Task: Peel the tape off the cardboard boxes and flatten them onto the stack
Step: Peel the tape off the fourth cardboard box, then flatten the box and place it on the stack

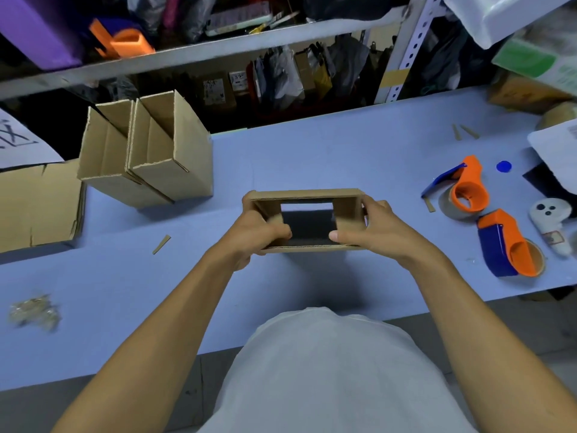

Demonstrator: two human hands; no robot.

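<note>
We hold a small open cardboard box (pixel 307 220) above the middle of the blue surface (pixel 327 157), its open end turned up to us so we look straight through it. Our left hand (pixel 259 232) grips the left wall, fingers curled over the edge and into the opening; our right hand (pixel 371 229) grips the right wall, thumb laid along the near edge. The box hangs just inside the surface's near edge.

To the left, two open cardboard boxes (pixel 146 154) stand tilted, touching each other, near the far edge. Further left lies a flattened cardboard stack (pixel 37 207) at the surface's left end. A strip of brown tape (pixel 161 244) lies between the stack and our left arm, and a crumpled wad of tape (pixel 32 312) sits near the front edge.

To the right, two orange-and-blue tape dispensers (pixel 468 189) lie just beside one another, well apart from the box. Bare surface lies between the held box and both groups.
</note>
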